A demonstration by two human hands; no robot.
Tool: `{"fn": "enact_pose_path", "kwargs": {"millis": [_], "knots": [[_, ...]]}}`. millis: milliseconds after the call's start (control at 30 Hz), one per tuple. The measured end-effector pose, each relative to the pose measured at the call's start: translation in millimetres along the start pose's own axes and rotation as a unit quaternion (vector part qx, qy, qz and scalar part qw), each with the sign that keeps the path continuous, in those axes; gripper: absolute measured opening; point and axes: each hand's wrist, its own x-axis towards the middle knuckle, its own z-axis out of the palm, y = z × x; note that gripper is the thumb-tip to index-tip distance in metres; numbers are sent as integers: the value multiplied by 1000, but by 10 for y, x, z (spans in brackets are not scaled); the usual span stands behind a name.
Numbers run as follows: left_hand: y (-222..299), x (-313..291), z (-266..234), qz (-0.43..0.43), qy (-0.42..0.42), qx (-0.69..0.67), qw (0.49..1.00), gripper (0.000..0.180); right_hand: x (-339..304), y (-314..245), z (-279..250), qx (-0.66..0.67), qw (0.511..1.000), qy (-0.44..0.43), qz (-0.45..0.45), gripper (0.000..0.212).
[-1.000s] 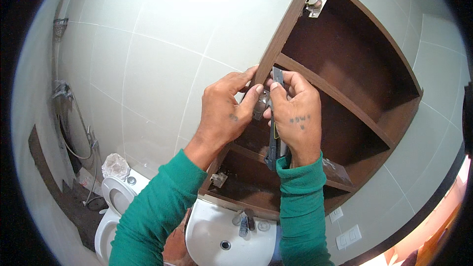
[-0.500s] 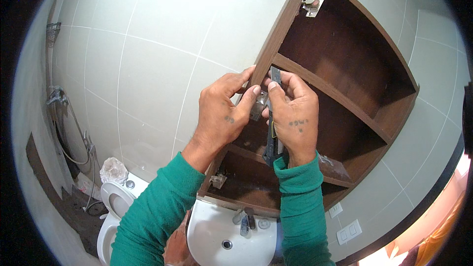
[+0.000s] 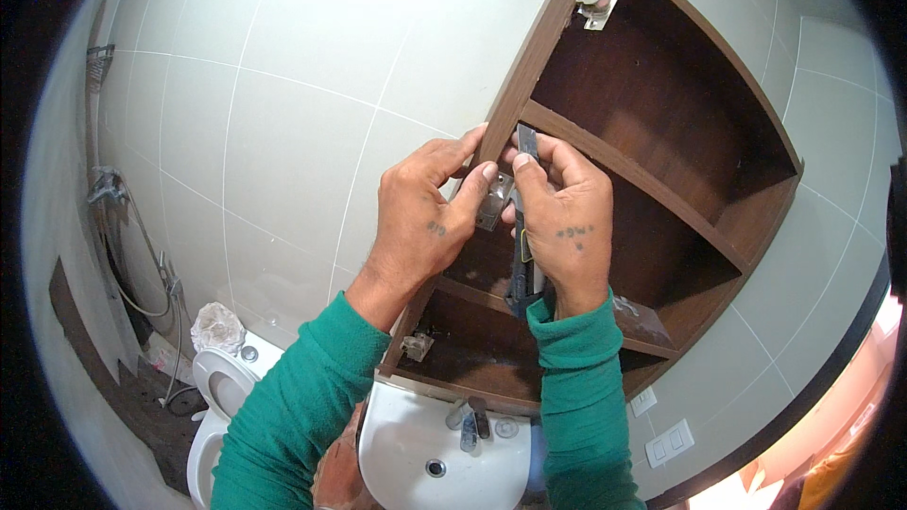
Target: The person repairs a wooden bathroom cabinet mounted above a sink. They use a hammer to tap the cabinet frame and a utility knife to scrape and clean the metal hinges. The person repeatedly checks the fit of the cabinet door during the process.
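A brown wooden wall cabinet (image 3: 661, 132) with open shelves hangs on the tiled wall. My left hand (image 3: 420, 217) pinches a small metal hinge plate (image 3: 493, 200) against the inside of the cabinet's left side panel. My right hand (image 3: 562, 227) holds a dark screwdriver-like tool (image 3: 522, 255) upright, its tip up by the plate and its handle running down past my wrist. Both sleeves are green. A second metal hinge plate (image 3: 599, 2) sits at the panel's top, and a third one (image 3: 416, 347) near its bottom.
A white washbasin (image 3: 444, 453) with a tap (image 3: 470, 425) is directly below the cabinet. A white toilet (image 3: 219, 397) stands at lower left, with a shower hose (image 3: 142, 255) on the left wall. A wall switch and socket (image 3: 666, 434) are at lower right.
The view has shifted slightly; both hands stay at the middle hinge plate, with the right fingers reset on the tool's upper end.
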Motion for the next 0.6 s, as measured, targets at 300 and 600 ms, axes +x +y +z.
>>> {"fn": "enact_pose_path", "kwargs": {"millis": [300,600], "knots": [[88,6,-57,-32,-37,11,999,37,-16,-24,-11,-11,1000,-7,21,23],[8,-8,-2,5,3,6,1000,35,-2,-38,-37,-6,1000,-17,2,25]]}}
